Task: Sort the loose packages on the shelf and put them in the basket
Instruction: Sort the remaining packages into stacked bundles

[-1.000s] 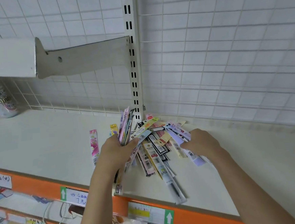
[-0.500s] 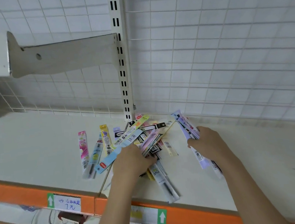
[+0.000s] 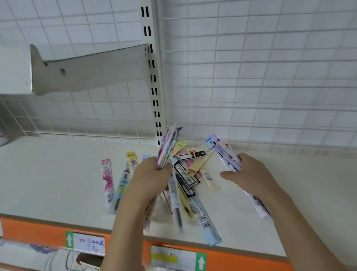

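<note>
The shelf (image 3: 49, 184) carries a loose pile of packages (image 3: 189, 173) by the upright. The left hand (image 3: 149, 180) clamps a fanned bundle (image 3: 167, 149); the right hand (image 3: 249, 172) grips a thinner lilac stack (image 3: 224, 153). The long packets overhanging the front edge could likely slide off if nudged. No basket is in view.
</note>
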Demonstrator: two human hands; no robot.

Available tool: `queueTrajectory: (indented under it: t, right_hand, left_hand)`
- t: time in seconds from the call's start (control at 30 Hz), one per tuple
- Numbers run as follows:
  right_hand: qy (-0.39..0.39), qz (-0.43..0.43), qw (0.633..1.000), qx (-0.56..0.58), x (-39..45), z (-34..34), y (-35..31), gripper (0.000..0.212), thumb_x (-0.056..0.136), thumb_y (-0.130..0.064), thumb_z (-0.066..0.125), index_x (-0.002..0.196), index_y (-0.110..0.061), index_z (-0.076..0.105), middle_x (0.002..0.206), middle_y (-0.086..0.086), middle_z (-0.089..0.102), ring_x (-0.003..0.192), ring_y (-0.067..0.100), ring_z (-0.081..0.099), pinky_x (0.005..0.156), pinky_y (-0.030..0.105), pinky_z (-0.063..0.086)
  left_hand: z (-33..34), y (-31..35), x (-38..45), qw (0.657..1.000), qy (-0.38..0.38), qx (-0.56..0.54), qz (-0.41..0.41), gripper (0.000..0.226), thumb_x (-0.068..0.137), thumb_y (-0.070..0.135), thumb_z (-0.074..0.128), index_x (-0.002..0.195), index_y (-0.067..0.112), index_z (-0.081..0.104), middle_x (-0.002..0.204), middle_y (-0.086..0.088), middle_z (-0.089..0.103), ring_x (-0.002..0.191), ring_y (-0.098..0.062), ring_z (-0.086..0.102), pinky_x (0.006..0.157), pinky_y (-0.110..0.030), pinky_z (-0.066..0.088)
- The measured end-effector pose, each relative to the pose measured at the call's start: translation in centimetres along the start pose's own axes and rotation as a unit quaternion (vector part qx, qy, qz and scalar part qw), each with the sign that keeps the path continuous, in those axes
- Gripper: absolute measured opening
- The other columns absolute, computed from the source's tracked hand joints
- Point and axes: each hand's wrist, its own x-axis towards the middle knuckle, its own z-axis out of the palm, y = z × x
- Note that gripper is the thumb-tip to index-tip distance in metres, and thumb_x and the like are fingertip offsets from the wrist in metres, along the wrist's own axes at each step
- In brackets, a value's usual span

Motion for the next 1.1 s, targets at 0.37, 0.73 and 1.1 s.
queueTrajectory:
  t: [0.37, 0.73, 1.1]
  right_hand:
    - [-0.032, -0.039, 0.999, -0.007, 0.7, 1.5, -2.1, 0.010, 0.080, -0.027, 0.057, 0.086, -0.019, 0.059, 0.081, 0.002, 0.070, 0.080, 0.023, 0.068, 0.076, 0.039, 0.056]
    - [0.218, -0.136, 0.949, 0.185, -0.2, 0.1, -3.1, 0.025, 0.086, -0.029, 0.064, 0.071, -0.026, 0.045, 0.061, 0.006, 0.057, 0.054, 0.025, 0.059, 0.047, 0.032, 0.049]
    - [0.176, -0.003, 0.955, 0.238, 1.2, -1.4, 2.2, 0.019, 0.084, -0.007, 0.064, 0.089, -0.013, 0.046, 0.070, 0.004, 0.056, 0.051, 0.017, 0.056, 0.041, 0.009, 0.041]
  left_hand:
    - [-4.2, -1.8, 0.1, 0.988, 0.125, -0.090, -0.022, 0.022, 0.095, 0.024, 0.049, 0.104, 0.004, 0.054, 0.077, -0.005, 0.060, 0.060, -0.014, 0.061, 0.058, -0.024, 0.047]
    - [-3.1, 0.4, 0.2, 0.965, 0.201, -0.148, 0.084, 0.009, 0.091, 0.019, 0.057, 0.087, 0.012, 0.052, 0.083, -0.013, 0.059, 0.062, -0.011, 0.058, 0.053, -0.016, 0.045]
    - [5.0, 4.1, 0.0, 0.956, 0.152, -0.181, 0.171, 0.010, 0.087, 0.018, 0.062, 0.092, 0.011, 0.056, 0.072, 0.002, 0.059, 0.064, -0.002, 0.057, 0.056, -0.005, 0.041]
